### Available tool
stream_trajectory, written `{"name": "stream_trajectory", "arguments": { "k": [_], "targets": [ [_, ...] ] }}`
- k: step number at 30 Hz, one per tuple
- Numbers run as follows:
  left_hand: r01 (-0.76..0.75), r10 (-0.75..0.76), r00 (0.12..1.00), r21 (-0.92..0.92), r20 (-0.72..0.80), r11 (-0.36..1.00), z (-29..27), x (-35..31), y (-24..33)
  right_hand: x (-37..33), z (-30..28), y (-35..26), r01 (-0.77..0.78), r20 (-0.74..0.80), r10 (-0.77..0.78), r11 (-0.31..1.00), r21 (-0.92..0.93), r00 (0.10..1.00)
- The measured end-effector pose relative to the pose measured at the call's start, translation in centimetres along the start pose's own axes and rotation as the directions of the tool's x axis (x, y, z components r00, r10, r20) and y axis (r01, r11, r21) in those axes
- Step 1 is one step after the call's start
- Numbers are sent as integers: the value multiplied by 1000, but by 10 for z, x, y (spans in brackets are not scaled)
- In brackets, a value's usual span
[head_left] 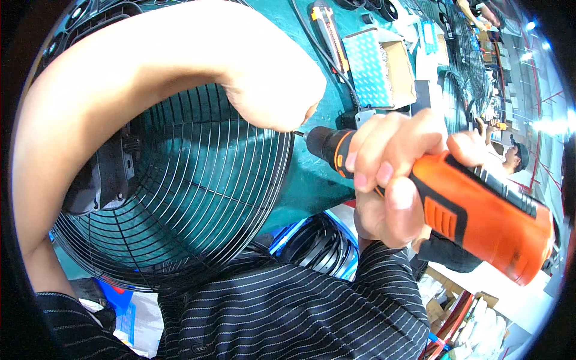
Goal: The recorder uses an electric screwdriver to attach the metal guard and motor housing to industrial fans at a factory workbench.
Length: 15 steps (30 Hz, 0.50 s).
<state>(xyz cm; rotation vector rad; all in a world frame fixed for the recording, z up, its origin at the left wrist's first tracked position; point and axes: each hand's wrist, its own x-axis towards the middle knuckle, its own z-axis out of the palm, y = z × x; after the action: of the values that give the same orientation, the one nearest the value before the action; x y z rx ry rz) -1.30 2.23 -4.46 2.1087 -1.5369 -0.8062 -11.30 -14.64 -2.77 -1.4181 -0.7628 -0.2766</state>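
Note:
My right hand [393, 174] is wrapped round an orange and black cordless drill [480, 219], which lies nearly level and points left. The tip of its bit meets the rim of a black wire fan guard [285, 174], right beside the fingers of my left hand [276, 90]. That left hand reaches over the guard from the left, bent at the wrist, its fingers curled and closed at the rim. Glare washes it out, and whatever it pinches is hidden. Inside the guard, a dark motor housing with a metal bracket [128, 165] shows below my left forearm.
On the green table [315, 180] lie a utility knife [329, 39], a dark cable and an open cardboard box [402, 72] of small parts. A blue bin [282, 240] holding black rings stands below the table edge. Another person [513, 157] is at the far right.

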Motion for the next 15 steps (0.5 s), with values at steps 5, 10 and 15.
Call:
{"name": "stream_trajectory", "arguments": {
  "k": [5, 10, 15],
  "targets": [
    [1, 4, 999, -100, 50, 995, -6, 0, 3, 15, -12, 13, -59, 169, 39, 991, 117, 985],
    [-119, 121, 990, 39, -69, 992, 7, 2, -19, 30, 23, -8, -342, 161, 332, 939, 44, 930],
    [-22, 21, 999, 48, 27, 999, -6, 6, -3, 22, -13, 6, -148, 266, 116, 984, 103, 957]
  ]
}}
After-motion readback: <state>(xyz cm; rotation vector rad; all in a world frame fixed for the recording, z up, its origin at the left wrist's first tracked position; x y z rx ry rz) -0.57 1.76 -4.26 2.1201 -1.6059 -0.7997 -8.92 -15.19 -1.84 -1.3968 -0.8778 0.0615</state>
